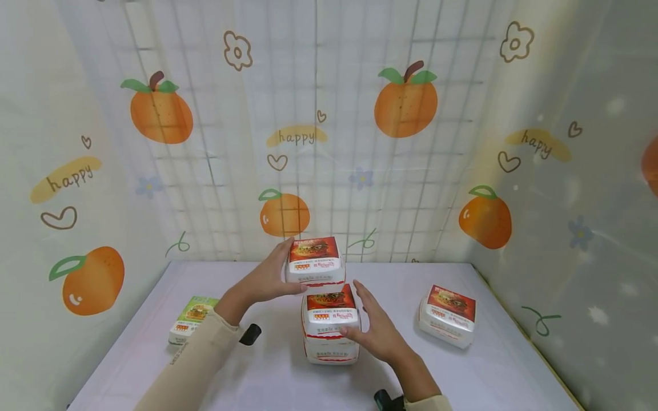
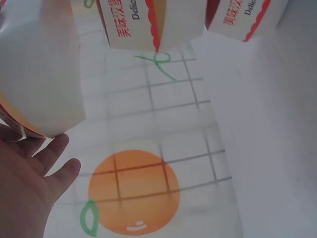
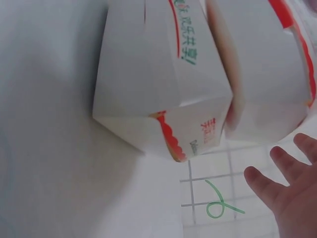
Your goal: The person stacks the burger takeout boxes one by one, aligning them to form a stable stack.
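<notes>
A white burger box with a red burger picture on its lid is in my left hand, which grips its left side, thumb low at the front. That box hangs just above a stack of two like boxes, the upper one sitting on the lower one. Beside the stack's right side is my right hand, its thumb at the upper box's front. The right wrist view shows its fingers spread and apart from the upper box. In the left wrist view, the held box tops the left hand's fingertips.
A green-topped burger box lies at the left, partly behind the left forearm. Another red-topped box stands at the right on the white table. A curtain printed with oranges hangs behind and along the sides.
</notes>
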{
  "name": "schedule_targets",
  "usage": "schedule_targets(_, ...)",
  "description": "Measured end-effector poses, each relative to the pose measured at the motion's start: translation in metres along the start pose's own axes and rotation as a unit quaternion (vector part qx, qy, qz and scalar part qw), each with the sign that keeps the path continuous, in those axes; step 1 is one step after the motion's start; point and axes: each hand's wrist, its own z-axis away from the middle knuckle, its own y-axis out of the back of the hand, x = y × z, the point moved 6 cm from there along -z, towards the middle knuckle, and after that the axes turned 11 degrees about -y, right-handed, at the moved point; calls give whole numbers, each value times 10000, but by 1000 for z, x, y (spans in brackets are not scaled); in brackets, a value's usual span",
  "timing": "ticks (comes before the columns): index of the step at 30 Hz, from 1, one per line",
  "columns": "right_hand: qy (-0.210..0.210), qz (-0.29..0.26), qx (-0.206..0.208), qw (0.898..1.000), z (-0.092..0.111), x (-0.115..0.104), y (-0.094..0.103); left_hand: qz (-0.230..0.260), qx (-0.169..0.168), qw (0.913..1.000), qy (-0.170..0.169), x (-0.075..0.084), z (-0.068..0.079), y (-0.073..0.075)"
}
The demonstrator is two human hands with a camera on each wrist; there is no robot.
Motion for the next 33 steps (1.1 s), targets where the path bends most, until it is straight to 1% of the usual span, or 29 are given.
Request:
schedule_targets(4, -33, -103, 24, 9999, 0, 0, -1, 57, -26, 10000, -76, 5, 0, -7)
schedule_targets(11, -54, -249, 87, 9996, 1, -4, 1, -66, -185, 9998, -16, 7, 1, -19)
schedule_targets(15, -31, -275, 103, 9996, 0, -5, 3, -12, -189, 9998, -39, 11, 1, -21)
schedule_targets(18, 1, -344, 82, 9994, 0, -6, 4, -95, -236, 9997, -60, 13, 2, -23)
schedule_targets(23, 11, -398, 66, 9992, 1, -7, 5, -310, -320, 9990, 4, 16, 3, -25)
schedule_targets(33, -5, -255, 178, 9995, 1, -5, 10, -427, -391, 9983, -117, 23, 2, -28)
